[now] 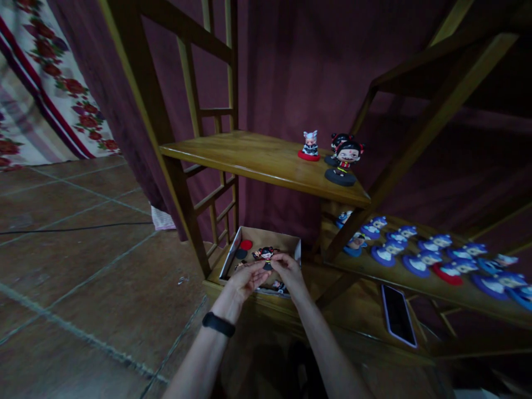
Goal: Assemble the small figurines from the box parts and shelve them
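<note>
Between my two hands is a small black-haired figurine (pixel 267 255) with red hair ties, held upright above an open cardboard box (pixel 282 235). My left hand (pixel 246 279) has its fingers closed at the figurine's dark lower part. From the other side, my right hand (pixel 287 270) pinches the figurine with thumb and fingers. Inside the box lie a red disc base (pixel 246 244), a dark disc base (pixel 241 254) and more figurines, partly hidden by my hands. One pale-and-black figurine (pixel 278 286) rests near the box's front wall.
The wooden shelf (pixel 249 152) above bears a white-haired figurine on a red base (pixel 310 146) and two black-haired figurines (pixel 347 160). On the right shelf stand several blue-haired figurines (pixel 388 249). A phone (pixel 399 315) lies lower right. A slanted wooden post (pixel 415 127) rises at right.
</note>
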{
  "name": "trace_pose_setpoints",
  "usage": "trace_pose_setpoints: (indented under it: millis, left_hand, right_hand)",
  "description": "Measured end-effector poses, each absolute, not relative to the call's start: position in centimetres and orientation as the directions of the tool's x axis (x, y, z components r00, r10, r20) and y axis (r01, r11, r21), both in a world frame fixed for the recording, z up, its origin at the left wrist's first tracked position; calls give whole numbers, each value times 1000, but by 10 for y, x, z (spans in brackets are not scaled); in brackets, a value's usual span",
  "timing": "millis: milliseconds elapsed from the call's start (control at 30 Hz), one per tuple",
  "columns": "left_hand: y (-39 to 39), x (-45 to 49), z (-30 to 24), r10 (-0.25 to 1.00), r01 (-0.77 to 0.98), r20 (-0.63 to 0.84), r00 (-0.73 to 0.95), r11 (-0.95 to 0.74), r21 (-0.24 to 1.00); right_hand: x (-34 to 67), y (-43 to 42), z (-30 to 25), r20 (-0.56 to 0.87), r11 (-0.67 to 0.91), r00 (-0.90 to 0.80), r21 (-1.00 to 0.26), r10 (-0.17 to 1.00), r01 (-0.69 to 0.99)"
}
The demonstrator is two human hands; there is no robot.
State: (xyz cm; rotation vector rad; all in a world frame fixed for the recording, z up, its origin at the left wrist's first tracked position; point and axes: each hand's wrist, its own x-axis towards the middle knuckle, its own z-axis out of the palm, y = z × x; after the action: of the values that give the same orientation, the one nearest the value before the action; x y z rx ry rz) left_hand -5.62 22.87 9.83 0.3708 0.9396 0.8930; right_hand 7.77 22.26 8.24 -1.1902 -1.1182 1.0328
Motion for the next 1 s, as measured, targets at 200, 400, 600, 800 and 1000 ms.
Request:
trace_pose_setpoints:
  millis: [200, 400, 600, 800, 1000]
  left_hand:
    - [228, -54, 98, 836, -537, -485, 257, 541, 647]
    - [226, -54, 100, 867, -514, -448, 218, 492, 703]
    - [221, -56, 115, 958, -470, -253, 132, 286, 835]
    - [218, -61, 128, 985, -402, -72, 156, 130, 907]
    - [218, -62, 125, 990, -375, 1, 144, 54, 925]
  right_hand:
    - [77, 221, 86, 126, 141, 130, -984, 983, -108]
    - [79, 220, 90, 138, 147, 84, -982, 987, -120]
    - [84, 217, 95, 287, 289, 35, -956, 957, -56]
    - [83, 211, 101, 435, 433, 69, -900, 898, 52]
    - [79, 204, 103, 488, 482, 90, -872, 868, 87]
